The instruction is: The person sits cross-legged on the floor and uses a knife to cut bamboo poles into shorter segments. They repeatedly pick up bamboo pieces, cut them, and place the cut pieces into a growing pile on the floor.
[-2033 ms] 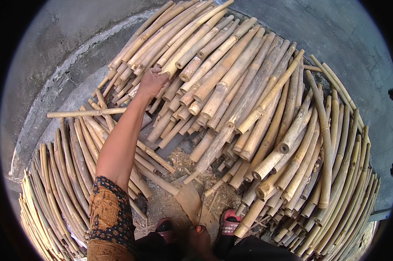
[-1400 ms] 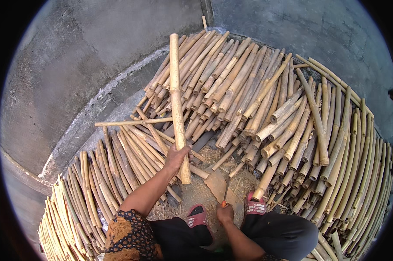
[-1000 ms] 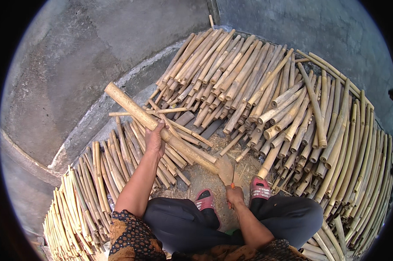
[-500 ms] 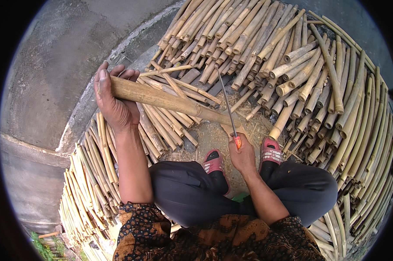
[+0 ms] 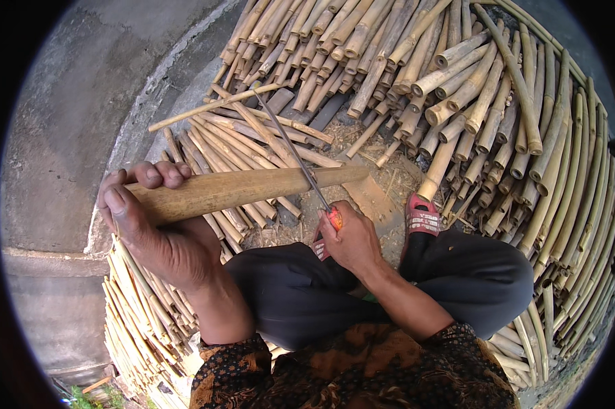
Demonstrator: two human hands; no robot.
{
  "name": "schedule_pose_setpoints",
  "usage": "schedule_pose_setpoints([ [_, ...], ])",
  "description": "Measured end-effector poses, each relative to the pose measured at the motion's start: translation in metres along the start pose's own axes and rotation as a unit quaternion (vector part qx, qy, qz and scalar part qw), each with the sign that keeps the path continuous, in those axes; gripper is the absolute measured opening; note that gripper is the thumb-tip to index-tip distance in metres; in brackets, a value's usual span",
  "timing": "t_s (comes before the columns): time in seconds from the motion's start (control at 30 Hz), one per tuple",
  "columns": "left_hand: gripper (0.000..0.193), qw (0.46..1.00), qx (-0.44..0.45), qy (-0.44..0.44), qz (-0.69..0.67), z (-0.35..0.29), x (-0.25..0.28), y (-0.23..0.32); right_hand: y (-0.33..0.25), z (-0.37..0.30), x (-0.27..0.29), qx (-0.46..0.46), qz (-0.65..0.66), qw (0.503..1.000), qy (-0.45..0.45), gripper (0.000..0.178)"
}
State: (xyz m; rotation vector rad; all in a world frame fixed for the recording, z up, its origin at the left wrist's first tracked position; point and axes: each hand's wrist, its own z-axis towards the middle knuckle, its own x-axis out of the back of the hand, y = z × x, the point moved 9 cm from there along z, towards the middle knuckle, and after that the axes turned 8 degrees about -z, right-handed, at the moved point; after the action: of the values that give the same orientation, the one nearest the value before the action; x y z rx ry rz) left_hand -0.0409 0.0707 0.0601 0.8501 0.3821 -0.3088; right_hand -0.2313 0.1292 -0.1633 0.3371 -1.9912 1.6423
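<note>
While the left hand (image 5: 164,238) grips bamboo (image 5: 246,189), the right hand (image 5: 355,240) holds a tool (image 5: 334,219) near white-marked sandals (image 5: 422,217).

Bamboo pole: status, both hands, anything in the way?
Left hand gripping bamboo pole, left end. Right hand on orange-handled blade. Blade crosses over pole; contact unclear. Loose poles behind.
</note>
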Motion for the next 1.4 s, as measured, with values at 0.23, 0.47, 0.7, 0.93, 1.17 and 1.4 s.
schedule_pose_setpoints([
  [0.23, 0.029, 1.0, 0.013, -0.006, -0.016, -0.007, 0.001, 0.001, -0.031, -0.023, 0.022, 0.175, 0.084, 0.975, 0.108, 0.025],
  [0.47, 0.024, 1.0, -0.004, -0.016, 0.007, -0.006, -0.004, 0.007, 0.006, -0.002, 0.0, -0.016, -0.005, 1.0, -0.021, 0.027],
  [0.7, 0.022, 1.0, -0.014, -0.002, 0.012, -0.011, -0.003, 0.008, -0.02, -0.022, 0.017, 0.145, 0.034, 0.986, 0.076, 0.026],
  [0.93, 0.023, 0.999, -0.031, 0.009, 0.009, -0.005, 0.004, 0.008, 0.055, -0.001, -0.017, -0.008, -0.051, 0.999, 0.007, 0.031],
  [1.17, 0.025, 0.999, -0.027, 0.037, 0.008, 0.003, 0.011, 0.006, 0.12, 0.015, -0.035, -0.087, -0.086, 0.992, 0.019, 0.034],
  [1.4, 0.028, 0.995, -0.037, 0.089, 0.04, 0.004, 0.025, 0.004, 0.119, -0.006, -0.039, -0.053, -0.085, 0.995, 0.014, 0.033],
])
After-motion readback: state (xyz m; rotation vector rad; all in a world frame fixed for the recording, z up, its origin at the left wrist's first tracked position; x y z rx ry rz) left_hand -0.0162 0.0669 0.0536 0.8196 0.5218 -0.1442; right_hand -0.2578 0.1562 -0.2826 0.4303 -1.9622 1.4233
